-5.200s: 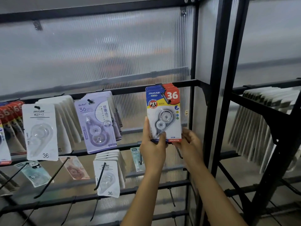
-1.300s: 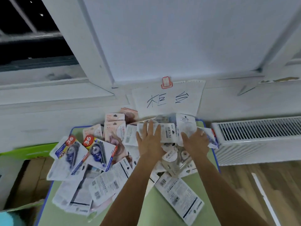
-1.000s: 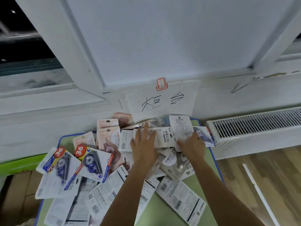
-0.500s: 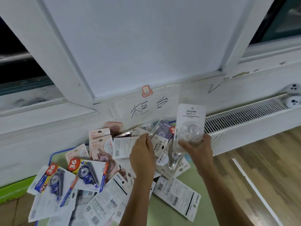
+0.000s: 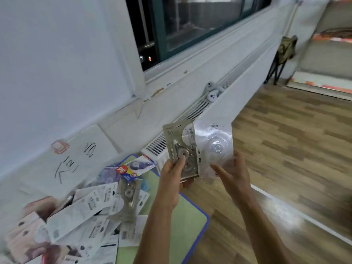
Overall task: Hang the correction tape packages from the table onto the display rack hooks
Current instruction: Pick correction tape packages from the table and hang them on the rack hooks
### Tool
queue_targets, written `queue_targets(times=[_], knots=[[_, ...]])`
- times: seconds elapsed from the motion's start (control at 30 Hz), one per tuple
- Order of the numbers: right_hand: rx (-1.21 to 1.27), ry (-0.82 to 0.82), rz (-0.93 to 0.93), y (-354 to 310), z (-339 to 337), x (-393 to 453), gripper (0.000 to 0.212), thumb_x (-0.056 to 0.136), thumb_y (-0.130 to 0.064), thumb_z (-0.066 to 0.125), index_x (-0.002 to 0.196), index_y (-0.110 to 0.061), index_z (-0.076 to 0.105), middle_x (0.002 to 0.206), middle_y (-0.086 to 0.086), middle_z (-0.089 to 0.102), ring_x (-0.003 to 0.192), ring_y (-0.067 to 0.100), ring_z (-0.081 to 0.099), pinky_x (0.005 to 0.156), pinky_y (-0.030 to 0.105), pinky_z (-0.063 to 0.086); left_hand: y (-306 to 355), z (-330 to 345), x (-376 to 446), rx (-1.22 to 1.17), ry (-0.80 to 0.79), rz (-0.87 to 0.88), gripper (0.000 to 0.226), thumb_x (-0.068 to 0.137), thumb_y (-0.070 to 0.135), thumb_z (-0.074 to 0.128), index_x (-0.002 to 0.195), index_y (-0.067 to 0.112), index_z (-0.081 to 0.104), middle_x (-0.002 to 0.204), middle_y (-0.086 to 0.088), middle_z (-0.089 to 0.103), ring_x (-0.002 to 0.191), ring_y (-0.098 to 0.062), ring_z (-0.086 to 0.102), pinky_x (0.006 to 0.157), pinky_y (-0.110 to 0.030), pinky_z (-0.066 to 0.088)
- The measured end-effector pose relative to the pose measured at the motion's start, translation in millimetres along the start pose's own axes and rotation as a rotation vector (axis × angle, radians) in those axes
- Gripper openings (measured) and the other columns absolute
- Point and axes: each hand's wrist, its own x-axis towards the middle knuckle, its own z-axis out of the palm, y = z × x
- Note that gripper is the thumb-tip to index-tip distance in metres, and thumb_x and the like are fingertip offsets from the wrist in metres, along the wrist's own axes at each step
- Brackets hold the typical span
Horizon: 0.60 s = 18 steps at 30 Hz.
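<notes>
Loose correction tape packages [image 5: 80, 212] are left heaped on the green desk [image 5: 187, 221] at lower left, mostly face down, barcodes up, so plenty is judged still to be hung. Just beyond the desk edge, a grey-carded package [image 5: 180, 149] is gripped upright in the left hand [image 5: 174, 173], thumb pressed on the blister front, fingers curled behind. A white-carded package [image 5: 216, 147] is held beside it, its left edge overlapping the grey one; it is pinched low down by the right hand [image 5: 233, 169], index finger stretched across the front. Both are kept face-on with the hang-hole ends up, probably so hooks can be threaded without re-gripping. Hang holes are too blurred to make out. The display rack is not in view; the carry toward it is judged the step in hand. Farther off, a white radiator [image 5: 192, 113] along the wall, a handwritten paper sign [image 5: 76, 159] taped above the desk, a dark window [image 5: 200, 21] and wood floor [image 5: 295, 140] are seen.
</notes>
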Motion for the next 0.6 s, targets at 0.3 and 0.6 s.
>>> queue_targets(times=[0.3, 0.6], knots=[[-0.048, 0.385, -0.007, 21.5, -236.1, -48.9, 0.044, 0.075, -0.02, 0.078, 0.095, -0.043, 0.046, 0.094, -0.025, 0.059, 0.086, -0.016, 0.057, 0.064, 0.007, 0.044, -79.3, 207.9, -75.0, 0.189, -0.345, -0.032, 0.009, 0.088, 0.012, 0.066, 0.095, 0.017, 0.065, 0.108, -0.013, 0.068, 0.092, -0.024, 0.067, 0.066, -0.034, 0.058], [-0.166, 0.794, 0.028, 42.8, -434.4, -125.0, 0.05, 0.073, -0.016, 0.08, 0.111, -0.028, 0.05, 0.094, -0.028, 0.055, 0.081, -0.018, 0.053, 0.067, -0.002, 0.036, -171.2, 381.7, -174.5, 0.28, -0.672, -0.087, 0.021, 0.089, 0.011, 0.064, 0.109, 0.009, 0.06, 0.112, -0.013, 0.066, 0.105, -0.025, 0.065, 0.071, -0.038, 0.06]])
